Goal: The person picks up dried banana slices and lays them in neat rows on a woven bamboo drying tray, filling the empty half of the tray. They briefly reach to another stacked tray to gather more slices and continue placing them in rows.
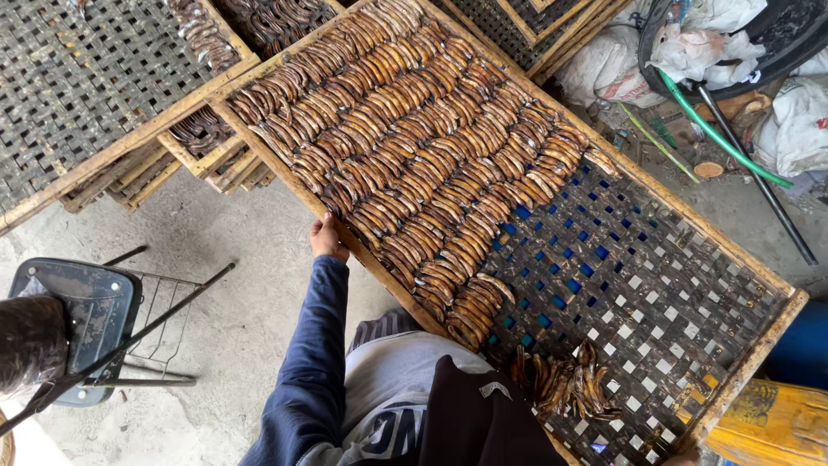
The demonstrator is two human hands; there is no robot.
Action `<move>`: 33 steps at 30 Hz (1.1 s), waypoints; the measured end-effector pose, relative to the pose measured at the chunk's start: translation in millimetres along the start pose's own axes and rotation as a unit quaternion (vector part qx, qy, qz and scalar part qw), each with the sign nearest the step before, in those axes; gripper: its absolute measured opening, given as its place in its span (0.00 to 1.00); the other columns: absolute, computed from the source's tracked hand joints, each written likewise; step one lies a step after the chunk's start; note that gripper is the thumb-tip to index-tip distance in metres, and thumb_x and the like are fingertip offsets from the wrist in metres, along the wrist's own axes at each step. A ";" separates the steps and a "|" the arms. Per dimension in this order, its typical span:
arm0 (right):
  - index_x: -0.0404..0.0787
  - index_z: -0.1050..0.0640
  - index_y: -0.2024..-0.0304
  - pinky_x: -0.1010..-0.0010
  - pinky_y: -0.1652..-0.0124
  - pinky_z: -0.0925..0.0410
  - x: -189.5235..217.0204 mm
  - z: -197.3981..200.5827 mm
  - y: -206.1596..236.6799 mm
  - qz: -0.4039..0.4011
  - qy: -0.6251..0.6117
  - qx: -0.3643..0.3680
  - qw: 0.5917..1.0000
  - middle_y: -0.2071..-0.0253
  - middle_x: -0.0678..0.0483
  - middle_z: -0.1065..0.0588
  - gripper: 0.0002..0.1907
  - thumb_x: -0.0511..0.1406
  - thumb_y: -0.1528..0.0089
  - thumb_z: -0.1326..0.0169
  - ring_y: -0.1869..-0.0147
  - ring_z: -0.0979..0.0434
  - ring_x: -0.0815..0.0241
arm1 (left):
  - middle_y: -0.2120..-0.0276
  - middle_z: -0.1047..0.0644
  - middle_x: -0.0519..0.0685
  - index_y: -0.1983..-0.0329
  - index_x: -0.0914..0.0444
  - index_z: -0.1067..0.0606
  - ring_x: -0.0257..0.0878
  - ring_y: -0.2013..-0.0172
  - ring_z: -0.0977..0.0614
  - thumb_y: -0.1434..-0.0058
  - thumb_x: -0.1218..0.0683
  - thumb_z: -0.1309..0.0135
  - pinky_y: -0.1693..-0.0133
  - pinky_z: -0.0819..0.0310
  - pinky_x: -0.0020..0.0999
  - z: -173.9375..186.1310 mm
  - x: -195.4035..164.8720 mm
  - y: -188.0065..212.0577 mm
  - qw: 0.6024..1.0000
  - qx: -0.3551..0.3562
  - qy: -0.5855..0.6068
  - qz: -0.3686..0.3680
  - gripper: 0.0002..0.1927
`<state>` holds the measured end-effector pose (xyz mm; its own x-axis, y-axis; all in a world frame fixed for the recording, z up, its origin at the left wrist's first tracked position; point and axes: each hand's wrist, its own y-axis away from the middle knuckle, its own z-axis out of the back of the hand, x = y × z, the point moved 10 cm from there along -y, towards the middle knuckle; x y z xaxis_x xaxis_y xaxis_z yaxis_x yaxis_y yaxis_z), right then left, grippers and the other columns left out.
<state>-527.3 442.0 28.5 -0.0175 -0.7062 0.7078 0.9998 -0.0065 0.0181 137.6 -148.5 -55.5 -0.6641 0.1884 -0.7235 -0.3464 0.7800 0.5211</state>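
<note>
one left hand [328, 239] shows, our fingers gripping the woven tray [690, 345] edge; dried fish [414, 147] rows uncountable, right hand hidden.

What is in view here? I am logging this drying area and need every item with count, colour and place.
drying rack: one, woven lattice in a wooden frame, centre
dried fish: too many to count, brown, rows on the rack's upper part
loose fish pile: one, brown, rack's lower part
stacked racks: several, grey, upper left
metal chair: one, dark, lower left
hose: one, green, upper right
sacks: several, white, upper right
left hand: on the rack's frame
right hand: not in view
</note>
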 end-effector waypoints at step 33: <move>0.47 0.27 0.44 0.64 0.48 0.30 80.5 -80.9 112.7 0.134 -0.106 0.198 0.965 0.49 0.60 0.29 0.13 0.39 0.31 0.49 0.49 0.26 0.66 | 0.43 0.23 0.58 0.38 0.64 0.26 0.50 0.40 0.25 0.32 0.57 0.40 0.39 0.28 0.48 -58.8 -29.7 139.1 0.637 0.115 -0.503 -0.573 0.20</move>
<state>-415.4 327.1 30.4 0.1992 -0.4846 0.8518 0.8879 0.4571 0.0524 70.2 -80.6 65.1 0.7380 -0.3862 -0.5533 -0.0390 0.7942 -0.6064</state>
